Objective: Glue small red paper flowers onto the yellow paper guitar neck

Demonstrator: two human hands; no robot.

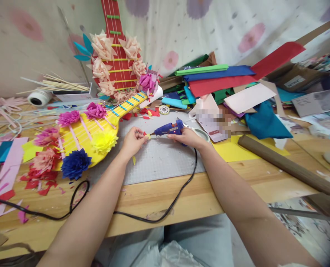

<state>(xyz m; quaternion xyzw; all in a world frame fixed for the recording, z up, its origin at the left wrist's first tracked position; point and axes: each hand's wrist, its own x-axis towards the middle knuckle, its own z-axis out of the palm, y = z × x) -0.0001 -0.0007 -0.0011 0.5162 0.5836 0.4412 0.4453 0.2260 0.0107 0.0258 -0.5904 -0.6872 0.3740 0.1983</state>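
My right hand [188, 137] is wrapped round a blue hot glue gun [167, 128], whose nozzle points left. A black cord runs down from the gun's grip. Facing the nozzle, my left hand [134, 140] pinches a small yellow paper piece [147, 136] with a bit of red beside it. The nozzle tip is at or very near this piece; whether it touches I cannot tell. Both hands are above a grey cutting mat [165, 159]. Left of them lies a yellow paper lute shape [81, 129] bearing paper flowers, among them a yellow flower [105, 141] and a blue flower [76, 164].
A red paper instrument [120, 70] with peach flowers stands behind. Coloured paper rolls [217, 74] pile up at the back right. White-handled scissors [201, 133] and a phone [213, 126] lie right of the gun. The black cord [159, 221] crosses the table's front. A brown roll [284, 163] lies right.
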